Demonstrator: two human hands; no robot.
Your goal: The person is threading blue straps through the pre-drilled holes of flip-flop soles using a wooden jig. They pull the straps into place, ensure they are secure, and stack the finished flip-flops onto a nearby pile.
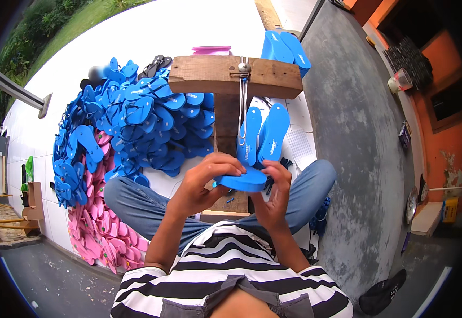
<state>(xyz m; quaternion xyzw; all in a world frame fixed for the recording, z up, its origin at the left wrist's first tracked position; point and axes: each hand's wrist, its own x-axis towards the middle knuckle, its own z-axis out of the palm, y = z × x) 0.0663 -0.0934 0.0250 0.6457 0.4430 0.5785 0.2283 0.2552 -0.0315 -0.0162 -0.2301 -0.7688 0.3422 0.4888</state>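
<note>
My left hand [207,177] is closed on a blue flip-flop sole [241,182], fingers on top and thumb at its near side. At the sole's right end my right hand [273,196] grips the edge with bent fingers, the thumb low against it. Just beyond lie two more blue soles, a left one [250,132] partly behind the held sole and a right one [274,130]; both have white print. A bent metal wire [243,100] hangs from a bolt on the wooden crossbeam [201,74] and reaches down beside the left sole.
A big heap of blue flip-flops [151,116] spreads to the left, with pink flip-flops [106,233] nearer me. Blue soles [286,50] stand behind the crossbeam's right end, and a pink sole [212,50] behind its middle. A white sheet [298,144] lies by my right knee.
</note>
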